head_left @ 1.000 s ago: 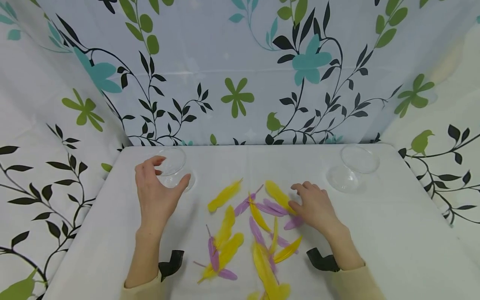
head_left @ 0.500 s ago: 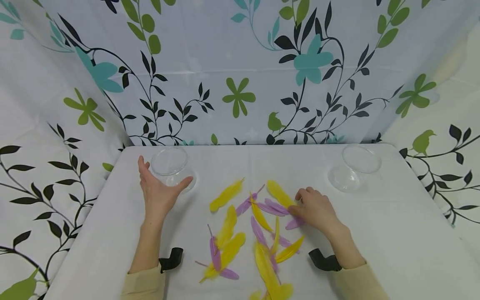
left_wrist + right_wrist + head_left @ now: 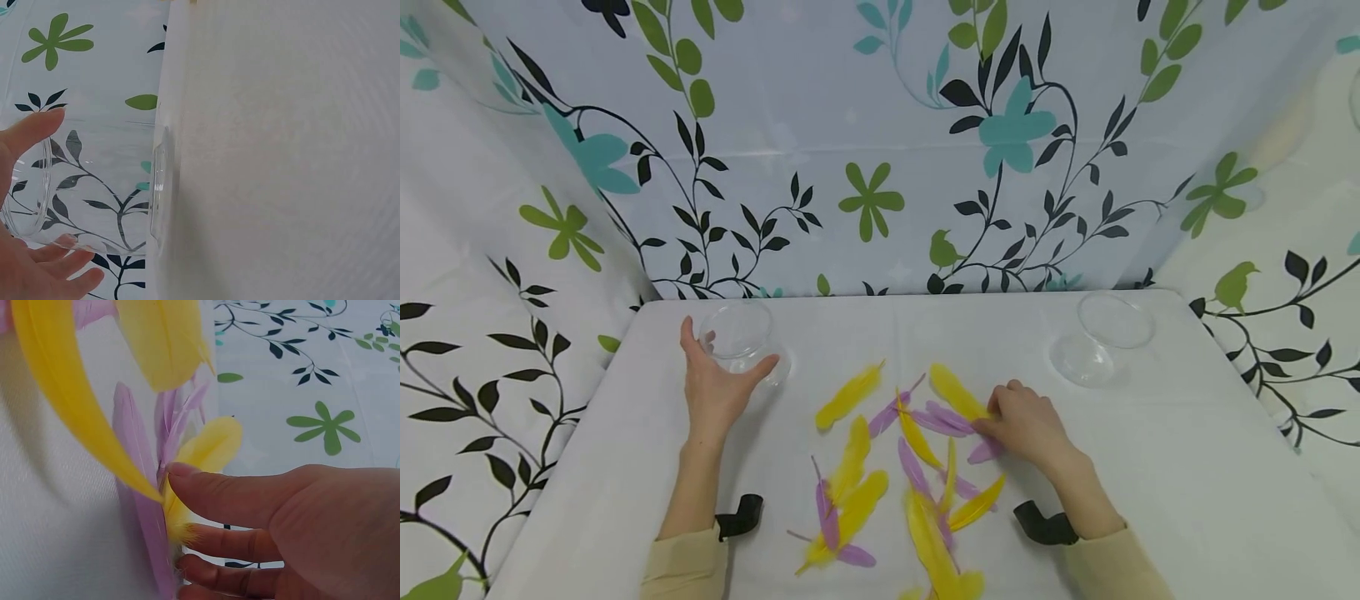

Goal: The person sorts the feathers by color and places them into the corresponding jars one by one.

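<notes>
A clear cup (image 3: 739, 332) stands upright at the back left of the white table. My left hand (image 3: 718, 392) holds it, thumb on one side and fingers on the other; in the left wrist view the fingertips (image 3: 80, 265) show against the cup's wall (image 3: 103, 187). On the right, my right hand (image 3: 1030, 423) pinches a yellow feather (image 3: 957, 390) near its fluffy lower end. The right wrist view shows my thumb (image 3: 206, 487) on that feather (image 3: 215, 444), fingers beneath. A purple feather (image 3: 140, 506) lies close to the fingertips.
Several other yellow feathers (image 3: 850, 396) and purple feathers (image 3: 916, 467) lie scattered over the middle of the table (image 3: 1187, 467). Another clear cup (image 3: 1082, 362) stands at the back right. A patterned curtain (image 3: 805, 108) surrounds the table at the back and sides.
My left fingers have spread and gone round the cup's far side. The right hand has lowered slightly, and its fingers have closed on the yellow feather.
</notes>
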The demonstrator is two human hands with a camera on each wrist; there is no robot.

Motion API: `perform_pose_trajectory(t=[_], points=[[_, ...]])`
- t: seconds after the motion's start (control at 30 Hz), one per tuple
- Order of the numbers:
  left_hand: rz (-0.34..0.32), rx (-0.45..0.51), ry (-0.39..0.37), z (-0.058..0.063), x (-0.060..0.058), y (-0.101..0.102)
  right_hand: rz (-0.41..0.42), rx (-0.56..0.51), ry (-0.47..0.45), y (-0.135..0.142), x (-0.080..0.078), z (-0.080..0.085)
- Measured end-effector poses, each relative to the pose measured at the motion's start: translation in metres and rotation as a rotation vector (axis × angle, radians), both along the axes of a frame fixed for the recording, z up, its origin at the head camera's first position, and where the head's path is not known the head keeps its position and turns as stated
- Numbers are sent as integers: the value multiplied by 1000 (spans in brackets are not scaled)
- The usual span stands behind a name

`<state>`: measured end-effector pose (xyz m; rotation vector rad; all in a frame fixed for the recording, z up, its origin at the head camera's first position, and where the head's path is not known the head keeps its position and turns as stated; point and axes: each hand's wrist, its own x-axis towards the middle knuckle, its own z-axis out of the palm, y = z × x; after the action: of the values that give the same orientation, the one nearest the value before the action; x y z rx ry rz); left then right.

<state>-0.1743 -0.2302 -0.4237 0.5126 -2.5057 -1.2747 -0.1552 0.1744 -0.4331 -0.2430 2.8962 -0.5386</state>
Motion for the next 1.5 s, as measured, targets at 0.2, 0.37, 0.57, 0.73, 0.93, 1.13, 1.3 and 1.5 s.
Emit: perform_pose_trajectory(t=[0.2, 0.37, 0.57, 0.73, 0.93, 1.13, 1.3, 1.5], points=[[-47, -59, -45, 7, 5, -2, 1, 11, -3, -2, 0, -2], [-173, -135, -123, 20, 15, -4, -1, 18, -3, -4, 0, -2], [-328, -172, -199, 34, 28, -8, 1, 10, -13, -4, 2, -1], [-439, -192, -249, 40, 34, -15, 12, -18, -10, -2, 2, -1], [-534, -181, -278, 43, 36, -18, 25, -57, 22, -1, 2, -2], [-592, -158, -280, 44, 37, -18, 15, -99, 14, -2, 3, -2], [-607, -152, -281, 44, 38, -18, 21, -109, 3, -3, 4, 0], [-626, -136, -277, 43, 40, -19, 6, -113, 45, -1, 3, 8]])
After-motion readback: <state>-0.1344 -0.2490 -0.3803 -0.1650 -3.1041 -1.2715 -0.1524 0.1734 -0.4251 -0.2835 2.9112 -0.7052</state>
